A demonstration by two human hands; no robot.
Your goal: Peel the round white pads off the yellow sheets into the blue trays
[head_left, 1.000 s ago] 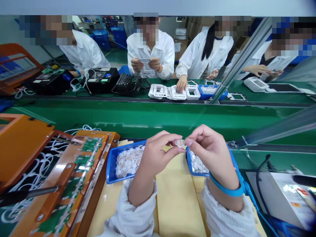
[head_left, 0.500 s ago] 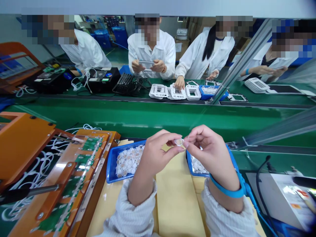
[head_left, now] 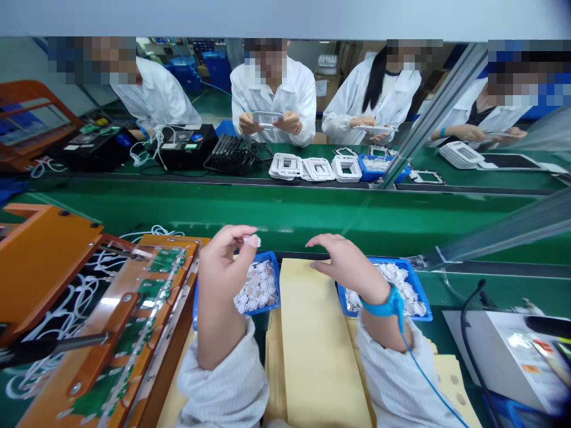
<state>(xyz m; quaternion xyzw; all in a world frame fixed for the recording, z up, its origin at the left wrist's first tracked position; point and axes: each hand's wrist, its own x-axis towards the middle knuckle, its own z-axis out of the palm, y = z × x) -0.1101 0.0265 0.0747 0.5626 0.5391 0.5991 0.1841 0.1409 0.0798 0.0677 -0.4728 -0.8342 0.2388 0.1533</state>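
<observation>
My left hand (head_left: 225, 264) is raised over the left blue tray (head_left: 276, 274), thumb and fingers closed on a small round white piece (head_left: 257, 241). Most of that piece hides behind the fingertips. Many similar white discs (head_left: 259, 288) fill this tray. My right hand (head_left: 350, 264) hovers above the far end of a yellow sheet (head_left: 319, 351), thumb and fingers apart with nothing between them. Beside its wrist stands the right blue tray (head_left: 427, 309), heaped with small white pieces (head_left: 404, 291). A blue wristband (head_left: 383, 308) with a cord circles my right wrist.
An orange fixture (head_left: 102, 321) with green circuit boards takes up the left side. To the right are a white box (head_left: 504, 351) and a black cable (head_left: 466, 315). Across the green bench, several co-workers handle white frames (head_left: 319, 169). A slanted metal post (head_left: 437, 113) rises at right.
My hands have separated. The left has moved left with the small round piece, and the right has let go and opened. Across the bench, a co-worker has lifted a white frame.
</observation>
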